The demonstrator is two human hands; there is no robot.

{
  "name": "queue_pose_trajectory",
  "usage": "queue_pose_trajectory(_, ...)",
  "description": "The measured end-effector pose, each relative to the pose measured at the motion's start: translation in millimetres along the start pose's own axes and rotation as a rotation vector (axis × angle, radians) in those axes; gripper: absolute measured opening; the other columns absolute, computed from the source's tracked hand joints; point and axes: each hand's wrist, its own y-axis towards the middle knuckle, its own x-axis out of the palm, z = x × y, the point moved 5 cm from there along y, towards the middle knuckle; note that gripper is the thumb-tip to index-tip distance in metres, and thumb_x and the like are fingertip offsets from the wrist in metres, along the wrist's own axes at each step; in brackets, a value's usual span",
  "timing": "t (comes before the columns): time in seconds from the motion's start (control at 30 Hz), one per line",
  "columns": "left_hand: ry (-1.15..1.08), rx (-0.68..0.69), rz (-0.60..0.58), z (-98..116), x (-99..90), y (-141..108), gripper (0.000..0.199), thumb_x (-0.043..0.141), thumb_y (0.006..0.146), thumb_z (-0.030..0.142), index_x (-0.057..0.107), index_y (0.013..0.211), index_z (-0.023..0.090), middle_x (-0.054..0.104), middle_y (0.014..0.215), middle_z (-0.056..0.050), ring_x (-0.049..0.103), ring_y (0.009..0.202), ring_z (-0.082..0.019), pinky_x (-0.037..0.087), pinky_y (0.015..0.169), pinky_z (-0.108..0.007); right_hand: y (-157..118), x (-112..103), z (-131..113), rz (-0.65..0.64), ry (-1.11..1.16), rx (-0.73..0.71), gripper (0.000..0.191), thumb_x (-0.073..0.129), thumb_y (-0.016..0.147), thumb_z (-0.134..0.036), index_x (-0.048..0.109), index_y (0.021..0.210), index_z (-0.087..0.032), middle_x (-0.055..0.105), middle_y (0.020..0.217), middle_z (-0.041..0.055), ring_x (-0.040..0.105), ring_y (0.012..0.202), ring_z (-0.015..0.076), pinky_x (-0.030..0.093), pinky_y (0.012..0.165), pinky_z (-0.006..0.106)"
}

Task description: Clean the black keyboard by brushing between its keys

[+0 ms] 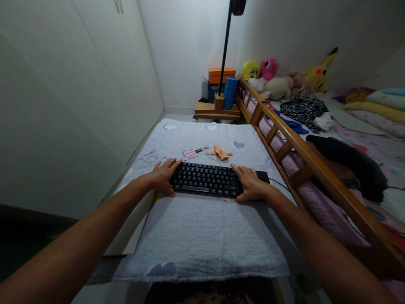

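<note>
Your left hand [165, 176] and right hand [251, 184] clasp the black keyboard [205, 179] near its ends, thumbs and fingers at opposite long edges, which probably keeps it steady.

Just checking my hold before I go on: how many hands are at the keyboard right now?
2. The left hand is at the left end of the keyboard, and the right hand is toward its right end. No other hands show.
</note>
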Motion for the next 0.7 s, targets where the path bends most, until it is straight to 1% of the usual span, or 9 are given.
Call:
queue_pose_trajectory(0.1, -0.006, 0.023, 0.022, 0.2, 0.0, -1.9, 0.137, 0.08, 0.054, 0.05, 0.006, 0.165, 0.02, 0.019, 0.169, -0.028, 0.015, 0.157, -0.045, 0.004, 0.121, -0.071, -7.6, 2.6, -2.1, 0.031, 0.034, -0.035, 0.139, 0.087, 0.057, -0.043, 0.006, 0.168, -0.02, 0.03, 0.163, 0.0245, 0.025, 0.152, 0.045, 0.012, 0.122, 0.063)
queue_pose_trajectory(0.23, 0.023, 0.036, 0.025, 6.1, 1.6, -10.9, 0.137, 0.082, 0.05, 0.05, 0.012, 0.165, 0.022, 0.027, 0.166, -0.027, 0.022, 0.154, -0.046, 0.005, 0.121, -0.071, -18.9, 5.9, -5.0, 0.039, 0.068, -0.035, 0.138, 0.087, 0.058, -0.043, 0.007, 0.168, -0.022, 0.03, 0.164, 0.023, 0.024, 0.153, 0.0442, 0.01, 0.123, 0.064)
queue_pose_trajectory(0.47, 0.082, 0.025, -0.004, 21.6, 6.9, -42.5, 0.136, 0.082, 0.049, 0.051, 0.019, 0.165, 0.019, 0.032, 0.162, -0.028, 0.028, 0.152, -0.045, 0.01, 0.123, -0.065, -42.7, 5.5, -21.0, 0.002, 0.09, -0.023, 0.139, 0.089, 0.055, -0.038, 0.011, 0.168, -0.019, 0.029, 0.164, 0.0243, 0.023, 0.154, 0.0429, 0.01, 0.124, 0.062)
queue_pose_trajectory(0.6, 0.086, 0.028, 0.015, 28.3, 12.1, -60.1, 0.134, 0.082, 0.047, 0.052, 0.024, 0.164, 0.021, 0.039, 0.159, -0.026, 0.032, 0.149, -0.047, 0.013, 0.122, -0.065, -56.4, 10.7, -28.4, 0.004, 0.115, -0.039, 0.137, 0.089, 0.055, -0.035, 0.013, 0.168, -0.019, 0.03, 0.164, 0.0237, 0.024, 0.154, 0.0421, 0.009, 0.125, 0.061)
queue_pose_trajectory(0.7, 0.103, 0.031, 0.031, 32.0, 17.1, -70.2, 0.132, 0.082, 0.048, 0.051, 0.026, 0.164, 0.023, 0.038, 0.161, -0.026, 0.034, 0.148, -0.048, 0.015, 0.122, -0.065, -64.0, 14.9, -28.0, 0.033, 0.152, -0.07, 0.135, 0.089, 0.055, -0.035, 0.015, 0.167, -0.022, 0.031, 0.164, 0.0219, 0.024, 0.155, 0.0417, 0.007, 0.125, 0.062)
